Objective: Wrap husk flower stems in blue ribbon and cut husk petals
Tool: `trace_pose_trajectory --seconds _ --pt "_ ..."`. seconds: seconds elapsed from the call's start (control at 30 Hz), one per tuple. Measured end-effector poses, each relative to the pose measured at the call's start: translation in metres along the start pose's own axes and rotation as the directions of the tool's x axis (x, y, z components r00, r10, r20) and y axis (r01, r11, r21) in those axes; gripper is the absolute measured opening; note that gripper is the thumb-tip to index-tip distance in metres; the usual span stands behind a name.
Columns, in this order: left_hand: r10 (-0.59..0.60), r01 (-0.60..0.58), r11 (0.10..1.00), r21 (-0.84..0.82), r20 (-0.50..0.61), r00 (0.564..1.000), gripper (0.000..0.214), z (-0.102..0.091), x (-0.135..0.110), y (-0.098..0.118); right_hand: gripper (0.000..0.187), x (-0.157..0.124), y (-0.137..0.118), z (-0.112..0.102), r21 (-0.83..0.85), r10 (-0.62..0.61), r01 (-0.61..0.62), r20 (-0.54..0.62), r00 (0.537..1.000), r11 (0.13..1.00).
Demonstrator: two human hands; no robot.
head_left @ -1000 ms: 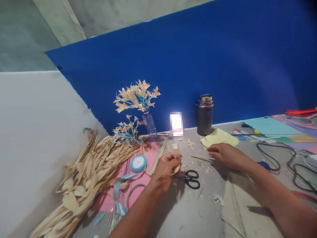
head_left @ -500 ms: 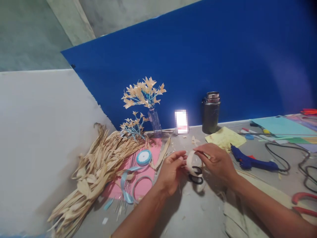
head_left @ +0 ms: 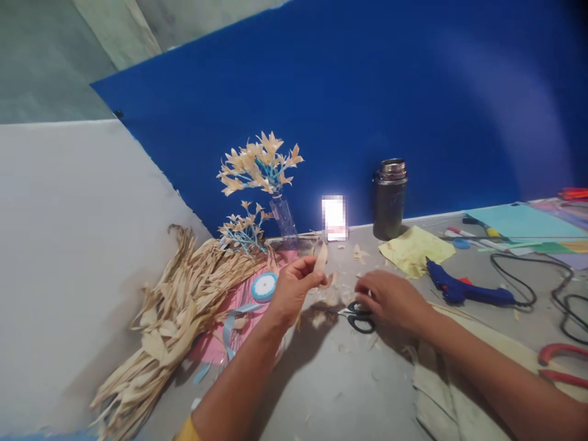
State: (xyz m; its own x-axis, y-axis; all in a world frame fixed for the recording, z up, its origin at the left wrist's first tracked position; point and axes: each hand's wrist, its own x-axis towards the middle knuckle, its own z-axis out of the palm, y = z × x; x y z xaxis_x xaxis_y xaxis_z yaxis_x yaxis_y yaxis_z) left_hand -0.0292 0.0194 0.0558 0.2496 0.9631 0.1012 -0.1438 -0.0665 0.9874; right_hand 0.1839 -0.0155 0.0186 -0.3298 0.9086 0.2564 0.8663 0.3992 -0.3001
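A pale strip of dried husk [head_left: 321, 259] stands upright in my left hand [head_left: 294, 288], pinched between thumb and fingers. Black-handled scissors [head_left: 361, 323] lie low over the table with their blades toward my left hand. My right hand [head_left: 390, 300] has curled fingers at the upper handle loop, partly hiding it. Small husk scraps [head_left: 361, 252] are scattered around both hands. To the left, a roll of light blue ribbon [head_left: 264, 286] rests on pink paper [head_left: 206, 343], partly behind my left forearm.
A bundle of dried husks [head_left: 169, 331] lies left. Husk flowers [head_left: 260, 162] stand in a clear bottle [head_left: 285, 220] near a dark flask [head_left: 389, 199]. At right are yellow paper [head_left: 416, 250], a blue glue gun [head_left: 468, 291] with its cable, and red-handled pliers [head_left: 558, 355].
My left hand has moved slightly left and up, taking the husk strip with it. My right hand has let go of the strip and come down to the scissors' handles.
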Motion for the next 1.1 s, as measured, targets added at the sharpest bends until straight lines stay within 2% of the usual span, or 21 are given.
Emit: trace_pose_trajectory --seconds 0.07,0.13,0.23,0.37,0.43,0.5,0.57,0.67,0.73,0.77,0.83,0.97,1.1 --pt "0.034 -0.032 0.998 0.054 -0.039 0.999 0.025 -0.007 0.002 -0.002 0.007 0.000 -0.003 0.003 0.003 0.002 -0.003 0.196 0.981 1.000" --pt "0.024 -0.020 0.998 0.056 -0.070 0.997 0.025 -0.011 0.001 -0.007 0.008 0.001 -0.007 0.007 0.009 0.017 -0.020 0.266 0.964 1.000" --pt "-0.001 -0.003 0.999 -0.037 -0.093 0.996 0.023 -0.016 0.000 -0.014 0.011 0.001 -0.008 0.014 0.023 0.032 -0.040 0.295 0.955 0.999" --pt "-0.026 0.007 0.948 -0.320 -0.053 0.998 0.014 -0.027 0.000 -0.013 0.014 -0.003 0.000 0.020 0.021 0.014 -0.021 0.285 0.958 1.000" --pt "-0.023 0.009 0.913 -0.409 -0.028 0.999 0.010 -0.033 -0.001 -0.009 0.014 -0.004 0.005 0.020 0.081 0.044 -0.066 0.253 0.967 0.995" --pt "-0.021 0.013 0.889 -0.458 -0.013 1.000 0.008 -0.037 -0.001 -0.008 0.017 -0.003 0.008 0.018 0.239 0.083 -0.141 0.239 0.968 0.961" --pt "-0.029 0.021 0.864 -0.503 -0.008 1.000 0.008 -0.039 -0.001 -0.007 0.024 0.000 0.009 0.015 0.457 0.112 -0.250 0.309 0.945 0.854" --pt "-0.060 0.051 0.814 -0.579 0.005 0.998 0.011 -0.040 0.000 -0.008 0.032 0.006 0.009 0.015 0.711 0.091 -0.388 0.418 0.904 0.587" --pt "-0.080 0.079 0.782 -0.619 0.027 0.996 0.014 -0.040 0.000 -0.009 0.039 0.009 0.009 0.017 0.799 0.057 -0.396 0.418 0.907 0.453" --pt "-0.089 0.098 0.771 -0.630 0.045 0.995 0.015 -0.039 0.000 -0.010 0.040 0.009 0.009 0.019 0.820 0.041 -0.385 0.407 0.913 0.424" --pt "-0.115 0.142 0.758 -0.636 0.084 0.990 0.017 -0.036 -0.001 -0.012 0.034 0.008 0.008 0.020 0.821 0.003 -0.370 0.409 0.912 0.436" --pt "-0.164 0.214 0.771 -0.600 0.138 0.977 0.015 -0.030 -0.003 -0.015 0.027 0.004 -0.002 0.010 0.773 -0.060 -0.351 0.446 0.893 0.528" --pt "-0.212 0.276 0.820 -0.501 0.182 0.960 0.010 -0.028 -0.004 -0.020 0.026 0.004 -0.011 -0.002 0.759 -0.072 -0.374 0.482 0.873 0.533"
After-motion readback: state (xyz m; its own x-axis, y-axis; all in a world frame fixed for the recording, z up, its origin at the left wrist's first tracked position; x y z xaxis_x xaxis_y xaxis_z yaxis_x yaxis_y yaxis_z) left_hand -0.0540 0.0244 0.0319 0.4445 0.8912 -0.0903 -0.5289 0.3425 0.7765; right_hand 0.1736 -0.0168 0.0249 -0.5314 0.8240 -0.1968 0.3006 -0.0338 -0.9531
